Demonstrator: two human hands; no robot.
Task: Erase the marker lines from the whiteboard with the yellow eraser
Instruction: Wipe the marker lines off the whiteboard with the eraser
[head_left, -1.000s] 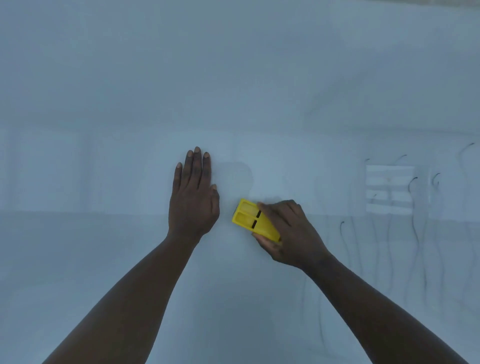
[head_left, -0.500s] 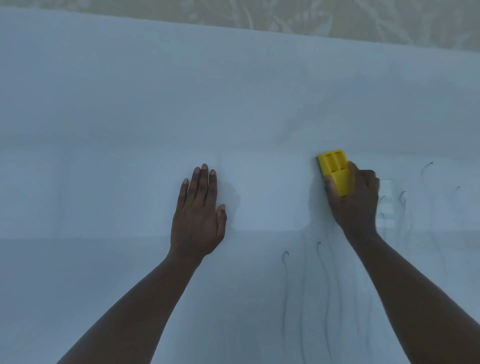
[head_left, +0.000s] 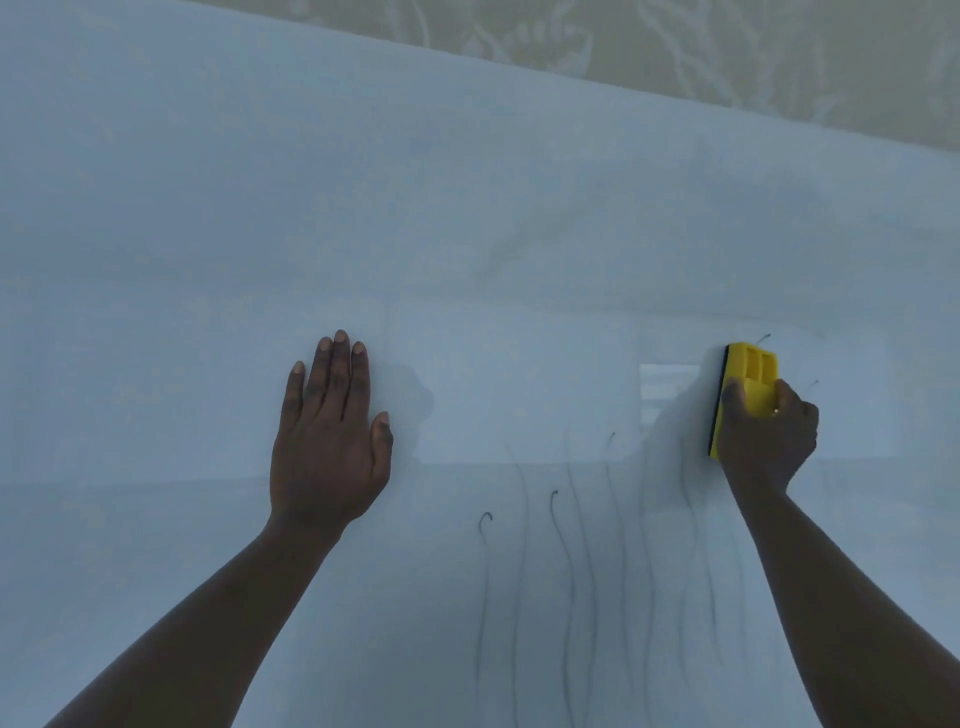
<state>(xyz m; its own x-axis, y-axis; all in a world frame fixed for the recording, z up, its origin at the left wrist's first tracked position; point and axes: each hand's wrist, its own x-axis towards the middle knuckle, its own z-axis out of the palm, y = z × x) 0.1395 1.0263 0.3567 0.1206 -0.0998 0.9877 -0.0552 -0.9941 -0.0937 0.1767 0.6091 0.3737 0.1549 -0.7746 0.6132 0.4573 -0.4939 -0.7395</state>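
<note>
The whiteboard (head_left: 208, 234) fills most of the head view. Several thin wavy dark marker lines (head_left: 558, 545) run down its lower middle and right, some faint and smeared. My right hand (head_left: 766, 441) grips the yellow eraser (head_left: 748, 384) at the right, with its dark felt edge pressed to the board. Short line ends show just above and to the right of the eraser. My left hand (head_left: 330, 436) lies flat on the board at centre left, fingers together, holding nothing.
A beige patterned wall (head_left: 675, 57) shows above the whiteboard's top edge at the upper right. A bright rectangular reflection (head_left: 667, 384) sits on the board just left of the eraser.
My right hand has carried the eraser from beside my left hand up and to the right across the lines. The view has shifted; my left hand stays flat on the board.
</note>
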